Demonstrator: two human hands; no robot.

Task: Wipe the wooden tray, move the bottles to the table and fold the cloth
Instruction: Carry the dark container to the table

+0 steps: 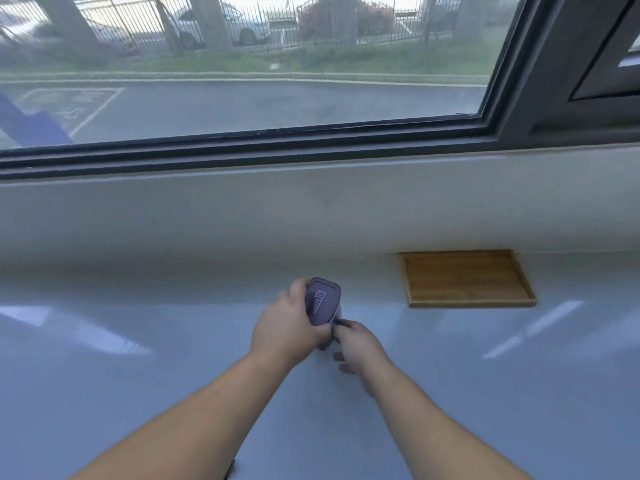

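A purple bottle [322,301] with a white label stands on the white table [138,375] at the centre. My left hand [287,323] wraps around its left side. My right hand [360,346] meets it from the right, thumb and forefinger pinching a small dark part at the bottle's lower right edge. The wooden tray [465,279] lies flat and bare to the right, its far edge against the wall. No cloth shows in the view.
A pale wall ledge [242,209] runs along the table's far side under a wide window with a dark frame [263,147]. A small dark object [230,471] peeks in at the bottom edge between my forearms.
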